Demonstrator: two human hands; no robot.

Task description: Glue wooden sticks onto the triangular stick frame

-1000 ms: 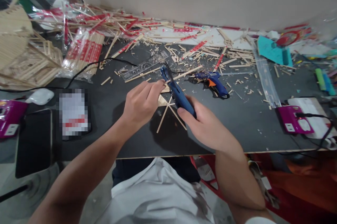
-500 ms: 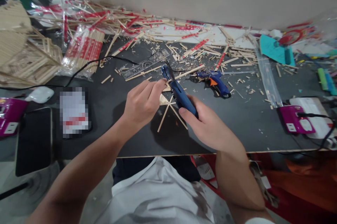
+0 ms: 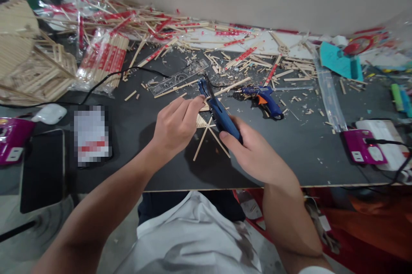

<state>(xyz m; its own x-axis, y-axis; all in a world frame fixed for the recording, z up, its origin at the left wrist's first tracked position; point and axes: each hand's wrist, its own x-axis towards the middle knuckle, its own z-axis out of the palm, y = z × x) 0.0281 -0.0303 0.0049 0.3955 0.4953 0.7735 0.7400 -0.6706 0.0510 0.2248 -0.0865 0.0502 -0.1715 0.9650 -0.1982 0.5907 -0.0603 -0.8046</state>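
Note:
My right hand [image 3: 254,149] is wrapped round the handles of a blue hand cutter [image 3: 225,120], its jaws pointing up and to the left. Just beside those jaws, my left hand [image 3: 177,123] has its fingers pinched together over a thin wooden stick, mostly hidden by the fingertips. Beneath both hands lies a frame of thin wooden sticks [image 3: 201,141], with several sticks meeting at one point and a ribbed filled section on its left. Part of that frame is covered by my left hand and the cutter.
A blue glue gun [image 3: 268,101] lies to the right of the cutter. Behind are a clear ruler [image 3: 180,77], cut stick pieces and packed chopsticks [image 3: 106,59]. Two phones, one screen blurred [image 3: 92,136], lie left; a purple power strip [image 3: 363,147] sits right. The table edge [image 3: 206,189] is near.
Both hands and the cutter keep nearly the same pose over the stick frame. The whole view has shifted very slightly.

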